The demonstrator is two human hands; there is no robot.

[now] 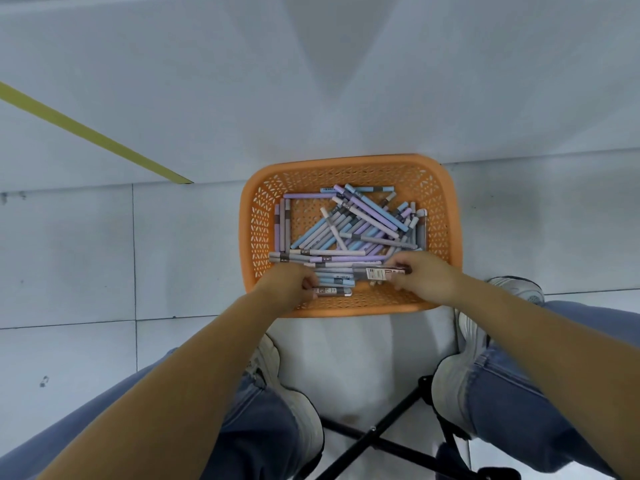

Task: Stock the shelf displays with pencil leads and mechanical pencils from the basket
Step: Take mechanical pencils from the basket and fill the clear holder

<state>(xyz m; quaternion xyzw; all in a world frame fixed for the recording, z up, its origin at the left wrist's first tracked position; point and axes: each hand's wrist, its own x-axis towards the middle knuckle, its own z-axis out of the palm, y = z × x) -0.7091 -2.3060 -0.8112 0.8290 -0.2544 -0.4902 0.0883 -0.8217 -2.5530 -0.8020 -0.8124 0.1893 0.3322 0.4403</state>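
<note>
Down on the pale floor tiles, right in front of the person's feet, sits the orange basket, and both hands are in it. The right hand has its fingers curled round one end of a clear lead case, held across the pencils at the basket's near side. The left hand pinches the end of a second lead case, which lies along the near wall. Beyond the hands, the mechanical pencils lie in a loose heap, lilac, blue and grey, crossing one another, with a few lined up along the left wall. White shoes flank the near edge, a black stool frame crosses below, and yellow tape runs over the floor at far left.
</note>
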